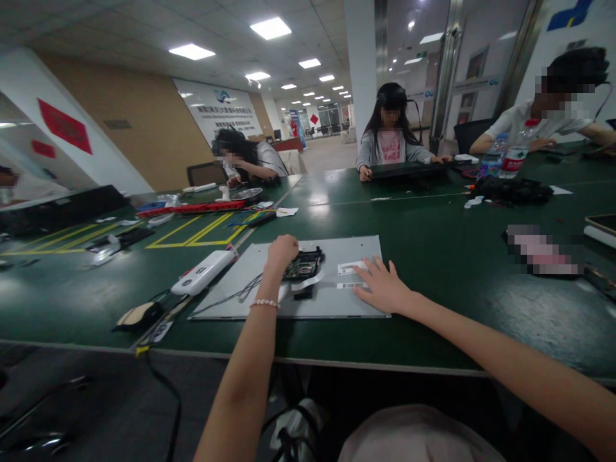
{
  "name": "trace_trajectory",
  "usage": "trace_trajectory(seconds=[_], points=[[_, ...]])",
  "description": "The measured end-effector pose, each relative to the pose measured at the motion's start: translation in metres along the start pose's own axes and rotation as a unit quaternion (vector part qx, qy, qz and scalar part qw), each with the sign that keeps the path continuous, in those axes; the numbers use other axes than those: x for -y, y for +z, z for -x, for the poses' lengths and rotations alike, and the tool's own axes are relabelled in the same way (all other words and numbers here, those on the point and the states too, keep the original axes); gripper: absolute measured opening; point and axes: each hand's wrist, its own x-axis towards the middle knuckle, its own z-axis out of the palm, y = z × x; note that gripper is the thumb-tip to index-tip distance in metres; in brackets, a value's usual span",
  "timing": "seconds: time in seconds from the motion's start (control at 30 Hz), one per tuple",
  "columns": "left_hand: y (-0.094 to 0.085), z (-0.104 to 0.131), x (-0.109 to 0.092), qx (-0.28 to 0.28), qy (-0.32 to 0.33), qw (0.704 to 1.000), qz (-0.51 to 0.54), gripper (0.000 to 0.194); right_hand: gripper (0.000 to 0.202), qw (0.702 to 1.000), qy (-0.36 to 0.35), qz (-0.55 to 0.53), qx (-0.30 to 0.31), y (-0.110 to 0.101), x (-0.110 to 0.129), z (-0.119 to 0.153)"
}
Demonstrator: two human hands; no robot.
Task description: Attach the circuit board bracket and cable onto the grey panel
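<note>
A flat grey-white metal panel (260, 308) lies on the green table in front of me. On it sits a green circuit board in a black frame (305, 264), with a pale ribbon cable (312, 281) and a small black part (303, 293) on its near side. My left hand (283, 250) is closed at the board's left edge; its fingertips are hidden, so what they grip cannot be made out. Thin grey wires (245, 289) run leftward from beneath that wrist. My right hand (382, 283) rests flat and open on the panel's right side, fingers spread beside a white label (350, 268).
Left of the panel lie a white power strip (205, 272) and a beige-and-black object (139, 316). A pixelated pink item (541, 250) is at right. Bottles (513, 151) stand farther back. Several people sit around the table, one holding a dark panel (409, 169).
</note>
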Motion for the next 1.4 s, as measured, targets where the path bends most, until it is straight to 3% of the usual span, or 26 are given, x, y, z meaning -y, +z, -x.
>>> trace_trajectory(seconds=[0.13, 0.3, 0.63, 0.77, 0.87, 0.97, 1.07, 1.2, 1.4], points=[[0.009, -0.004, 0.006, 0.002, 0.011, 0.999, 0.044, 0.032, 0.072, 1.0, -0.001, -0.007, -0.005, -0.001, 0.001, 0.001], [0.017, -0.01, 0.012, -0.001, -0.024, 0.996, 0.088, 0.035, 0.073, 1.0, 0.002, 0.0, 0.001, -0.005, 0.003, 0.003], [0.011, -0.005, 0.01, 0.018, -0.058, 0.994, 0.092, 0.031, 0.073, 1.0, -0.002, 0.018, -0.015, -0.001, 0.011, 0.001], [-0.011, 0.016, -0.002, -0.024, -0.068, 0.996, 0.055, 0.039, 0.074, 1.0, -0.002, 0.016, -0.024, -0.001, 0.014, 0.002], [-0.031, 0.046, -0.02, -0.051, -0.027, 0.997, 0.049, 0.047, 0.074, 1.0, 0.001, 0.016, -0.024, 0.0, 0.015, 0.002], [-0.039, 0.083, -0.04, -0.026, 0.046, 0.998, 0.029, 0.062, 0.073, 0.999, 0.004, 0.016, -0.031, 0.001, 0.015, 0.001], [-0.035, 0.113, -0.05, 0.026, 0.076, 0.997, 0.007, 0.074, 0.072, 0.999, 0.008, 0.017, -0.034, 0.0, 0.015, 0.001], [-0.022, 0.128, -0.041, 0.045, 0.083, 0.996, -0.002, 0.073, 0.073, 0.999, 0.006, 0.013, -0.033, -0.001, 0.016, 0.003], [-0.011, 0.119, -0.013, 0.069, 0.056, 0.996, -0.001, 0.066, 0.073, 1.0, 0.0, 0.011, -0.027, 0.002, 0.014, 0.002]])
